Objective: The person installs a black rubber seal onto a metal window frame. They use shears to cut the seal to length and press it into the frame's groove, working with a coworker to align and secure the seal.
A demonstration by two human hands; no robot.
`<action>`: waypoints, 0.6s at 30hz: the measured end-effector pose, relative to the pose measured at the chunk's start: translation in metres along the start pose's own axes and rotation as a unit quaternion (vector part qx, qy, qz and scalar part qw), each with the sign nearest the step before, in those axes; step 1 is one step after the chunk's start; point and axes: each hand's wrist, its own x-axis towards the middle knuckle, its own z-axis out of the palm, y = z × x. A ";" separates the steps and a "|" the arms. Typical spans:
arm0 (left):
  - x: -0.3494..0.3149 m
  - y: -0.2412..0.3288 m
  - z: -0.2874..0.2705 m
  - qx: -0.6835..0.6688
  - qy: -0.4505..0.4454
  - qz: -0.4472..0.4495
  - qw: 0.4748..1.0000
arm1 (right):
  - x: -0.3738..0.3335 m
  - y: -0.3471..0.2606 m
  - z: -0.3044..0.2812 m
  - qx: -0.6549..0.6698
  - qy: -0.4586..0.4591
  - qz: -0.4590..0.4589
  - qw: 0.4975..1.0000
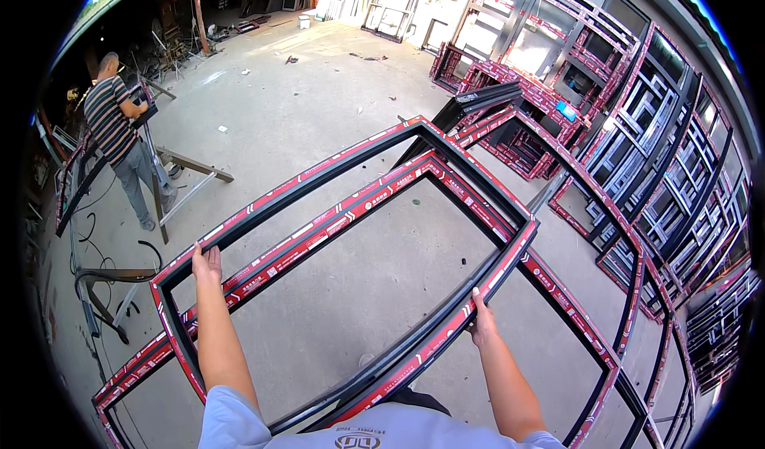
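Observation:
A large rectangular window frame (319,168) of dark profile, wrapped in red printed film, spans the space before my body. My left hand (207,264) grips its far rail near the left corner, with the thumb on one side and the fingers on the inner side. On the near rail, to the right, my right hand (483,325) is closed with the thumb on top; its fingers are mostly hidden under the rail. Beneath the held piece lies a second red-wrapped frame (370,203), showing through the opening. Whether the two touch cannot be told.
More red-wrapped frames (550,134) stand at the right, beside stacked frames along the wall (637,122). A blue item (565,111) rests on the stack. At the left a person (116,122) in a striped shirt works beside a trestle (195,164). Scraps lie on the concrete floor.

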 end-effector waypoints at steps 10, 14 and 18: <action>-0.019 0.017 -0.001 -0.010 0.105 0.021 0.994 | 0.013 0.008 0.000 0.075 0.001 0.042 0.996; -0.037 0.049 0.000 -0.015 0.076 0.043 0.996 | 0.011 0.026 -0.012 0.105 -0.014 0.022 0.994; -0.058 0.115 0.000 -0.058 0.052 0.069 0.995 | -0.019 0.016 0.001 0.120 -0.032 0.009 0.992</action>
